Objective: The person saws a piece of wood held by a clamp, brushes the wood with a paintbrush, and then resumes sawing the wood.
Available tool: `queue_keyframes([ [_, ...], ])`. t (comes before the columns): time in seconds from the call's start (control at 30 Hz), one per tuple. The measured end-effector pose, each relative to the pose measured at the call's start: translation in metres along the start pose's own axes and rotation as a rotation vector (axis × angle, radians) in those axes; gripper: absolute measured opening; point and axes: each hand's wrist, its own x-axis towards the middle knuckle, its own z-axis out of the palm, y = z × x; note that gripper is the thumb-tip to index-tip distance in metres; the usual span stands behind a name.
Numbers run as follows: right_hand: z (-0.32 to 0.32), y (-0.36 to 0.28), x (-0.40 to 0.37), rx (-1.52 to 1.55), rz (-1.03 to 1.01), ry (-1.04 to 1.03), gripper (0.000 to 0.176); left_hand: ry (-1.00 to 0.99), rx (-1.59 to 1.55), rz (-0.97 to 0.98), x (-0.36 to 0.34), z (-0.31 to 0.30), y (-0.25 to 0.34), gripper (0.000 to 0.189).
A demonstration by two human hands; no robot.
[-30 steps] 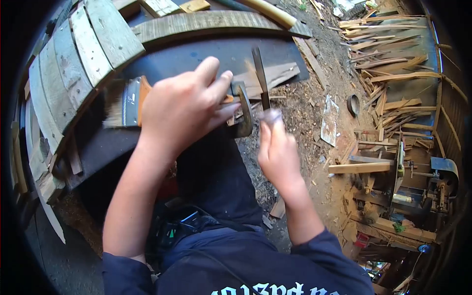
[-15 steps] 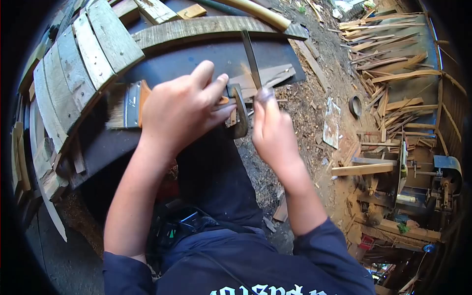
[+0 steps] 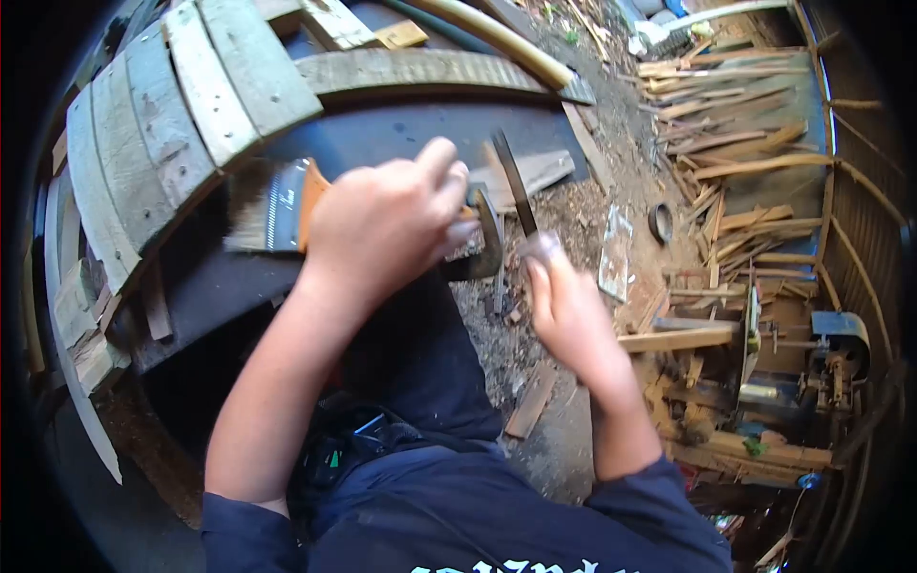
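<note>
My left hand is closed around the handle of a wide brush with an orange body and pale bristles pointing left. Just past its fingertips is a curved dark metal piece; whether the fingers touch it is unclear. Slightly blurred, my right hand grips the lower end of a narrow dark metal bar, which slants up and to the left. A small gap separates my right hand from the curved piece.
A curved panel of nailed grey planks stands at the left on a dark table. An arched timber crosses its back. Wood scraps litter the ground; stacked sticks and a machine are at the right.
My right hand has moved right and down with the bar, away from the curved metal piece. The camera view has shifted, and my left hand with the brush appears slightly farther right.
</note>
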Motion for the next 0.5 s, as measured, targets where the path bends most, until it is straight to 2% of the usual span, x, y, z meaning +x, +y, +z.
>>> queue_keyframes([
  [0.13, -0.005, 0.003, 0.02, -0.009, -0.077, 0.024, 0.022, 0.038, -0.011, 0.025, 0.004, 0.0, 0.0, 0.048],
  [0.17, -0.004, -0.004, 0.044, 0.032, -0.17, 0.043, 0.021, 0.027, -0.022, 0.024, 0.004, 0.0, -0.001, 0.048],
  [0.2, -0.005, -0.011, 0.053, -0.091, -0.038, -0.027, 0.021, 0.016, -0.03, 0.02, 0.003, 0.001, -0.001, 0.048],
  [0.27, -0.003, -0.012, 0.037, 0.056, -0.01, -0.03, 0.019, 0.001, -0.025, 0.02, 0.001, 0.001, -0.001, 0.048],
  [0.37, -0.008, -0.006, -0.008, -0.012, 0.065, -0.044, 0.014, 0.031, 0.019, 0.022, 0.0, 0.005, -0.001, 0.047],
  [0.5, 0.0, -0.013, 0.038, -0.025, -0.052, 0.031, 0.016, 0.023, -0.009, 0.014, 0.002, 0.002, -0.001, 0.045],
])
